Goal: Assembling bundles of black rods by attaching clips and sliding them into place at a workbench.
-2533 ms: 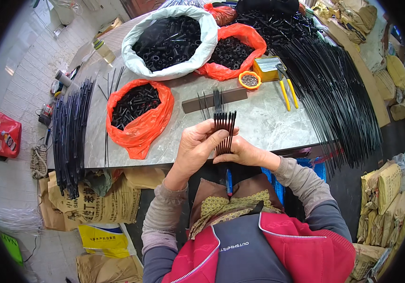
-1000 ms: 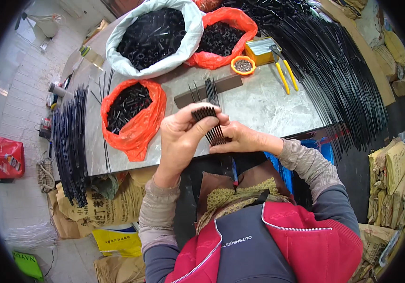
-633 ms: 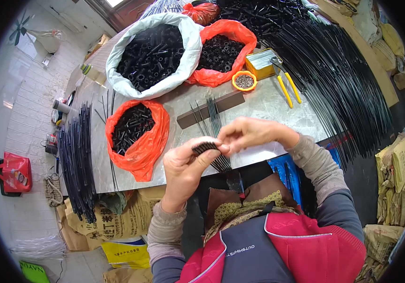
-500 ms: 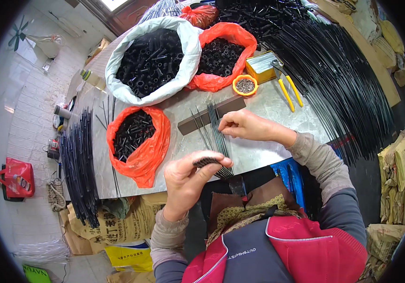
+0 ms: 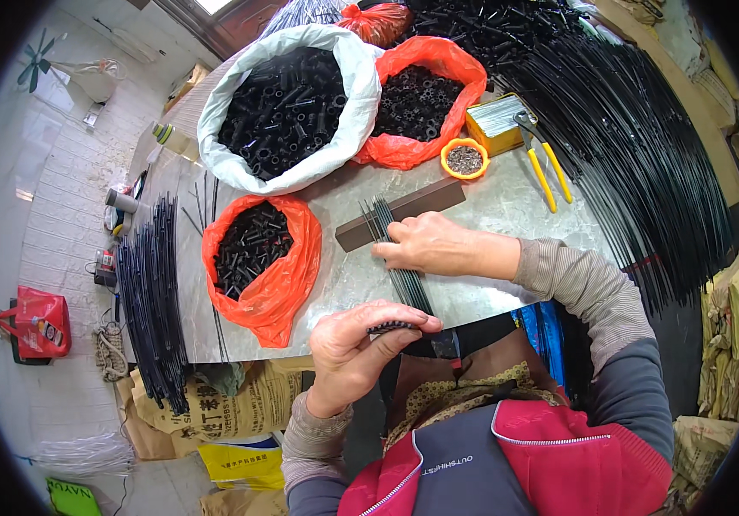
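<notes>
My left hand [image 5: 354, 353] is raised at the table's near edge, its fingers closed on a bunch of short black rods [image 5: 392, 327] seen end-on. My right hand [image 5: 425, 244] lies palm down on the grey table [image 5: 507, 202], its fingers pressing on a few thin black rods [image 5: 393, 249] that rest across a dark brown bar [image 5: 404, 211]. The rods run from the bar toward me, past the table edge.
An orange bag of small black tubes [image 5: 257, 254] lies left of the hands. Behind stand a white sack [image 5: 288, 103] and another orange bag [image 5: 421, 99] of black parts, a small orange bowl [image 5: 464, 158], yellow-handled pliers [image 5: 541, 163], and long black rods [image 5: 636, 155] at right.
My hands were together holding the rod bunch upright. The left hand has drawn back toward me with the bunch. The right hand has let go and come down on the rods lying on the table.
</notes>
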Demonstrator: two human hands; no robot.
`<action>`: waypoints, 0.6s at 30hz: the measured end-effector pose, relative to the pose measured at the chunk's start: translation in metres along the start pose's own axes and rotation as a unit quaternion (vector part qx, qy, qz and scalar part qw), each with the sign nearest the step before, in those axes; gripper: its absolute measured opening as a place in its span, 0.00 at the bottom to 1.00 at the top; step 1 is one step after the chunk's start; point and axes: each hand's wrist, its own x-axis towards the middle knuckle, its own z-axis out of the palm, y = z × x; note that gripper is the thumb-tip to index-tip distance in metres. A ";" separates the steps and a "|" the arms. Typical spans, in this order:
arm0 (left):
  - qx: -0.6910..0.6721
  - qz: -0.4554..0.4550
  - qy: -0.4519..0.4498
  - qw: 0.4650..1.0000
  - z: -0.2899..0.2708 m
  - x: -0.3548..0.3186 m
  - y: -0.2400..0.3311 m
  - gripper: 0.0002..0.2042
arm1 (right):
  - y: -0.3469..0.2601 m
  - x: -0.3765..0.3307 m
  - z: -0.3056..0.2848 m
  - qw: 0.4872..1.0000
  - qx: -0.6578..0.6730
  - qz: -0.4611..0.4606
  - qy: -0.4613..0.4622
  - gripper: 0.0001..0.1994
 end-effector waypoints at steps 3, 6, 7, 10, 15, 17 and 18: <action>0.005 -0.008 -0.002 1.000 0.000 0.000 0.001 0.08 | 0.003 0.000 0.008 0.999 -0.023 -0.020 0.027 0.13; -0.004 -0.016 0.001 1.000 0.001 -0.001 -0.002 0.08 | 0.004 -0.002 0.009 0.999 -0.009 -0.010 0.043 0.13; -0.013 -0.017 0.004 1.000 0.001 -0.002 -0.003 0.08 | 0.004 -0.002 0.008 0.999 0.001 -0.004 0.052 0.12; -0.027 -0.014 0.005 1.000 0.001 -0.001 -0.004 0.08 | 0.014 -0.002 0.007 0.992 -0.016 0.008 0.129 0.10; -0.020 0.001 0.001 1.000 0.000 0.002 -0.003 0.08 | 0.041 -0.002 -0.005 0.975 -0.066 0.076 0.197 0.10; -0.009 0.004 -0.008 1.000 -0.001 0.003 -0.003 0.08 | 0.047 -0.006 0.001 0.976 -0.019 0.099 0.191 0.13; -0.010 0.004 -0.008 1.000 -0.001 0.003 -0.003 0.08 | 0.050 -0.009 0.005 0.977 -0.019 0.099 0.190 0.13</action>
